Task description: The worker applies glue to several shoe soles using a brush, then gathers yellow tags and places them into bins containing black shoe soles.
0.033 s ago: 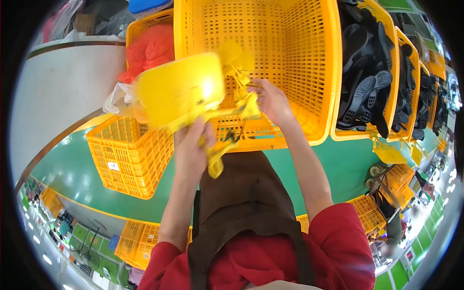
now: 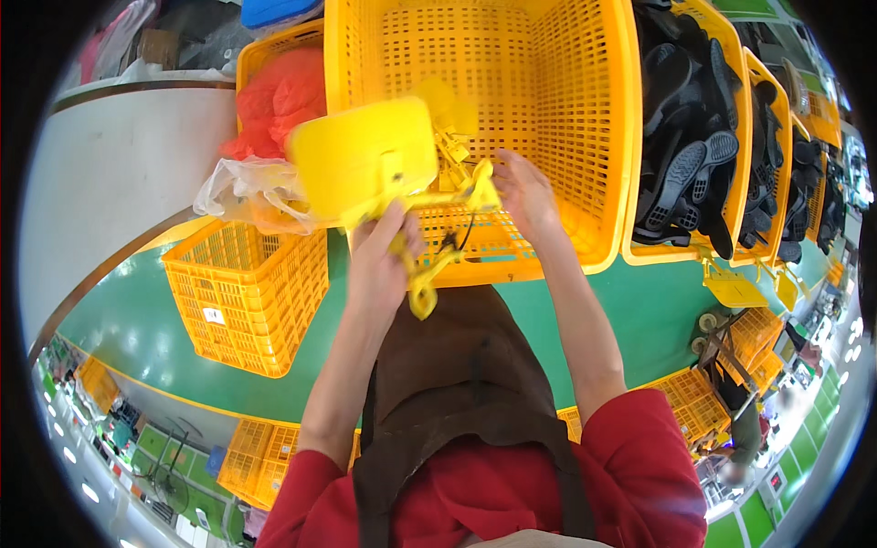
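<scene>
My left hand [image 2: 382, 256] is closed round the arms of a yellow bracket with a flat rectangular panel [image 2: 361, 164]. The panel rises over the near left part of a large yellow perforated basket [image 2: 585, 119]. One bracket arm reaches right; another, with a rounded end, hangs below my left hand. My right hand [image 2: 527, 196] is just right of the bracket's right end, fingers apart and holding nothing I can see. Behind the bracket, more yellow pieces [image 2: 452, 151] lie in the basket, partly hidden and blurred.
Yellow baskets of black shoe soles [image 2: 685, 173] line the right side. A smaller yellow crate [image 2: 242, 297] stands at the left, below a clear plastic bag [image 2: 247, 187] and a red bag [image 2: 288, 96]. A white table [image 2: 128, 173] lies farther left.
The bracket and my left hand have shifted slightly to the right. My right hand has also moved a little to the right.
</scene>
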